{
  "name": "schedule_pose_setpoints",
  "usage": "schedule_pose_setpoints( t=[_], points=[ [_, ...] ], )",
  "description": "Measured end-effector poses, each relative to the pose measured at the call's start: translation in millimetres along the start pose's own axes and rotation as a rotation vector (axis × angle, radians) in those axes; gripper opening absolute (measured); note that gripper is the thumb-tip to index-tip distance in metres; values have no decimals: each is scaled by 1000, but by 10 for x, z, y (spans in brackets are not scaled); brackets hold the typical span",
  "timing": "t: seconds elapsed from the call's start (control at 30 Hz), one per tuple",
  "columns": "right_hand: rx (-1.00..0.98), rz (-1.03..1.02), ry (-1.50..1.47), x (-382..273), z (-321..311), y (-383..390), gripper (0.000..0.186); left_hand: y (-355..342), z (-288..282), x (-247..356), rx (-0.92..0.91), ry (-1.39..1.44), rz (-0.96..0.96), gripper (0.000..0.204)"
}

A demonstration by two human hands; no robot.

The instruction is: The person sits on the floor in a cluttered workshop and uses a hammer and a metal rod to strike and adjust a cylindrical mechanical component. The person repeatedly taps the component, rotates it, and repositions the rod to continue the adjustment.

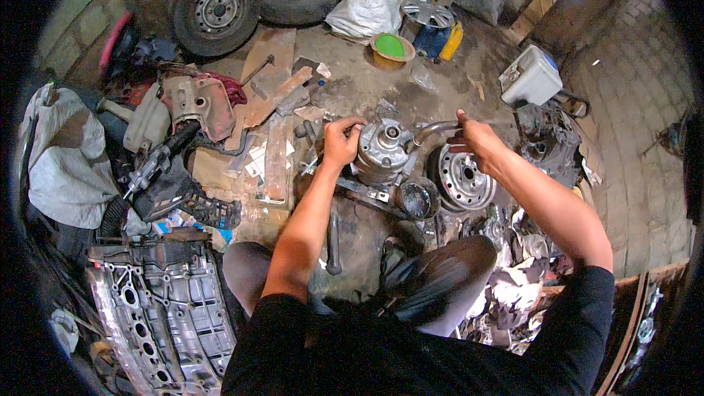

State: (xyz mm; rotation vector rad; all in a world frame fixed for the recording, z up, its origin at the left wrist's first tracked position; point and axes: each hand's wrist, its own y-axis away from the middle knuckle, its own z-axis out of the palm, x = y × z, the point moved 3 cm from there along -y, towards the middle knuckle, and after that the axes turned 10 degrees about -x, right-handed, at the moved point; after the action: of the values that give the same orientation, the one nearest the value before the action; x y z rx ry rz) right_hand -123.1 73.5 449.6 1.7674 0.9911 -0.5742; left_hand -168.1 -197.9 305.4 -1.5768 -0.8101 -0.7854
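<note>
A round cast-metal housing point(383, 152) with a shaft collar on top stands in front of me. My left hand point(343, 141) is curled against its left edge, fingertips on the metal. My right hand point(478, 145) is closed around the end of a bent metal bar point(438, 127), with the thumb pointing up. The other end of that bar reaches the right side of the housing; how it meets the housing is hard to make out. A tin of dark grease point(417, 199) stands in front of the housing, to its right.
A steel wheel rim point(469, 182) lies just right of the tin. An engine block point(165, 308) sits at my near left. Cardboard point(275, 169), metal parts and rags litter the floor. Farther back are tyres point(217, 11), a basin point(390, 51) and a white container point(529, 77).
</note>
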Motion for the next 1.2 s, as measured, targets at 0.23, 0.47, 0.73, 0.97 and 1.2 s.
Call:
schedule_pose_setpoints(
  t=[0.23,0.47,0.73,0.97,1.2],
  points=[
    [-72,-297,655,-762,625,-812,30,11,-57,-166,53,-18,-11,19],
    [-356,-558,1365,-1356,1505,-536,31,19,-22,-262,39,-6,-43,21],
    [-618,-1099,1315,-864,1753,303,37,157,56,-621,77,-48,226,19],
    [-565,-1276,1329,-360,1287,1435,33,19,14,-128,-23,81,-92,23],
    [-265,-972,1434,119,487,1620,45,-18,18,-165,3,6,6,19]
  ],
)
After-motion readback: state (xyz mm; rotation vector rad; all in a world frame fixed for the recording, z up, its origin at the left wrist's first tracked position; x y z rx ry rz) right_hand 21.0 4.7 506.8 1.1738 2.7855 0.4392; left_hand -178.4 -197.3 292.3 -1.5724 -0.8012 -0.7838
